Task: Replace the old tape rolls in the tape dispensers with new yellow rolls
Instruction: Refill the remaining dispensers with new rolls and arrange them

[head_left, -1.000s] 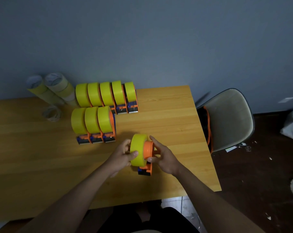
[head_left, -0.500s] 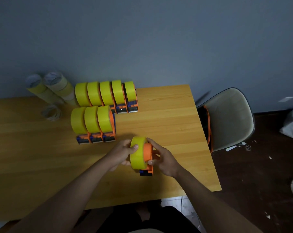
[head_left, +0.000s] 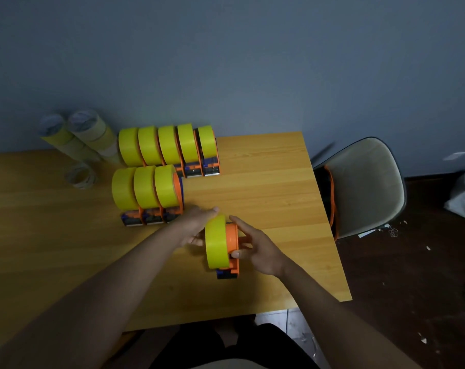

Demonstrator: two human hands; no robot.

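Observation:
An orange tape dispenser (head_left: 231,241) with a new yellow roll (head_left: 215,242) stands on the wooden table (head_left: 274,198) in front of me. My left hand (head_left: 196,225) holds the yellow roll from its left side, thumb over the top. From the right, my right hand (head_left: 258,249) grips the orange dispenser body, thumb on its front. Behind them stand two rows of dispensers with yellow rolls, a near row (head_left: 146,193) of three and a far row (head_left: 170,146) of several.
Old tape rolls in two stacks (head_left: 79,137) lean at the back left by the wall, and a thin clear roll (head_left: 80,177) lies beside them. A pale chair (head_left: 367,185) stands right of the table. The table's right edge is close to my right hand.
My left thumb has moved up from the roll's front face onto its top. The dispenser has tipped slightly more upright; my right hand keeps its grip.

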